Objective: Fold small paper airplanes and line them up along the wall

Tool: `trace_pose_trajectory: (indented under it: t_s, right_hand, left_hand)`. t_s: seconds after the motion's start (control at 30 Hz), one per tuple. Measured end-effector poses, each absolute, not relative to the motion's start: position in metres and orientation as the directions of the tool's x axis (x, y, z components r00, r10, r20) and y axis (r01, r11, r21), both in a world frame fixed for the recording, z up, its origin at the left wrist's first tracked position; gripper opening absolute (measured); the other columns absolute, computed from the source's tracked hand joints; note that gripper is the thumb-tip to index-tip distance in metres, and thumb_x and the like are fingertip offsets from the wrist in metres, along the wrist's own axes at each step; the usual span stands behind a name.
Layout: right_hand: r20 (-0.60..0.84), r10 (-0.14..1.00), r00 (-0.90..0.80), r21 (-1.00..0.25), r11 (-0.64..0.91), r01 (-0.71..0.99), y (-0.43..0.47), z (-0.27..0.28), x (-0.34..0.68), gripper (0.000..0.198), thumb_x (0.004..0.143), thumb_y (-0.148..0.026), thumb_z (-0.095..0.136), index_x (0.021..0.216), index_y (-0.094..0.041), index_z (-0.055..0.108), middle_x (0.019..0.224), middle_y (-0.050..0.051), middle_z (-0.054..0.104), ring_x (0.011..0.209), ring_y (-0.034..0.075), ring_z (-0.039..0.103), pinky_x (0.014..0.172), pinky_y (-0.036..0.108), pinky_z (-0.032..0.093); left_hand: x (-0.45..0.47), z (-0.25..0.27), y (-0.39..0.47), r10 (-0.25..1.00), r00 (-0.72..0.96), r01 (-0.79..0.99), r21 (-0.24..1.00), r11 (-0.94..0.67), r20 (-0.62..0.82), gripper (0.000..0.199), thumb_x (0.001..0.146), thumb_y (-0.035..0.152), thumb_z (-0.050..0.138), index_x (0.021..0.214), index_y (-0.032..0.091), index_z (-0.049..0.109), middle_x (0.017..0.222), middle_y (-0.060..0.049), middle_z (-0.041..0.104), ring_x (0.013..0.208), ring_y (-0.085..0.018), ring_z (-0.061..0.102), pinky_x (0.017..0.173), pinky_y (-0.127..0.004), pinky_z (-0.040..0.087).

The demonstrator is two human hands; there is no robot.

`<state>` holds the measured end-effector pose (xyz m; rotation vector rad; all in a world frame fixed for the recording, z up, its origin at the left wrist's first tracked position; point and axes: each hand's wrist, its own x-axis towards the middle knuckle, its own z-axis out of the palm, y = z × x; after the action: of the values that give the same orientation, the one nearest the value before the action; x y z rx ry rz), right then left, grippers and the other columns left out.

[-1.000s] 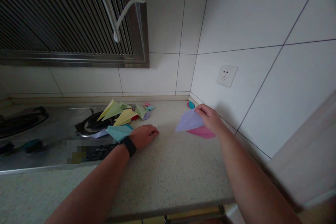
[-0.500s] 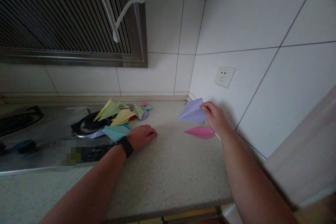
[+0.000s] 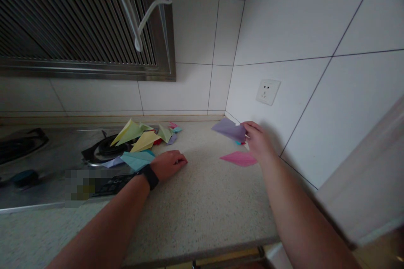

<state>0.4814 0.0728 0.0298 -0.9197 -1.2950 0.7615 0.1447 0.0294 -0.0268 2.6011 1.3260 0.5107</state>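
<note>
My right hand [image 3: 256, 141] pinches the rear end of a purple paper airplane [image 3: 229, 128], holding it above the counter near the right wall. Below it a pink paper airplane [image 3: 239, 158] lies on the countertop. Partly hidden behind the purple one is a small blue and red piece [image 3: 240, 143]. With its fingers curled and nothing visible in them, my left hand [image 3: 170, 164] rests on the counter. Beside its wrist lies a teal paper airplane [image 3: 136, 160]. Yellow paper airplanes [image 3: 145, 141], a pale green one [image 3: 165, 133] and smaller colored folded papers [image 3: 173, 128] are heaped behind.
A gas stove [image 3: 59, 155] with burners is set into the speckled countertop [image 3: 202, 214] on the left, partly under the paper pile. Above it hangs a range hood [image 3: 94, 29] with a white cable [image 3: 139, 33]. A wall socket [image 3: 268, 91] is on the right tiled wall.
My right hand has tilted the purple paper airplane, so its nose points up and left and the small blue piece behind shows. My left hand stays in place.
</note>
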Motion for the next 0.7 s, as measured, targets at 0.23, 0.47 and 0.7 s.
trace_pose_trajectory:
  t_s: [0.23,0.47,0.7]
  right_hand:
    - [0.17,0.985,-0.012,-0.777,0.126,-0.616,0.074,0.027,0.482,0.01,0.074,-0.027,0.05,0.074,-0.022,0.059,0.066,0.001,0.059,0.061,0.015,0.055,0.062,0.031,0.048]
    - [0.289,0.953,0.093,-0.899,0.304,-0.314,0.074,0.028,0.482,0.014,0.073,-0.036,0.053,0.075,-0.023,0.058,0.068,0.001,0.06,0.066,0.017,0.057,0.064,0.032,0.048]
    - [0.468,0.863,0.189,-0.733,0.259,0.629,0.081,0.026,0.505,0.02,0.078,-0.036,0.053,0.079,-0.021,0.066,0.071,0.003,0.064,0.065,0.018,0.055,0.055,0.026,0.035]
  left_hand:
    - [0.143,-0.031,0.032,0.81,0.542,0.752,0.303,-0.586,0.223,0.033,0.093,0.039,0.042,0.099,0.023,0.07,0.093,-0.005,0.066,0.087,-0.018,0.06,0.077,-0.028,0.044]
    - [0.144,-0.028,0.029,0.813,0.539,0.754,0.305,-0.582,0.219,0.033,0.092,0.04,0.043,0.099,0.022,0.07,0.093,-0.005,0.066,0.086,-0.018,0.06,0.076,-0.027,0.045]
    - [0.146,-0.026,0.028,0.817,0.536,0.756,0.312,-0.576,0.213,0.033,0.092,0.04,0.043,0.098,0.022,0.07,0.091,-0.005,0.065,0.085,-0.018,0.059,0.075,-0.027,0.044]
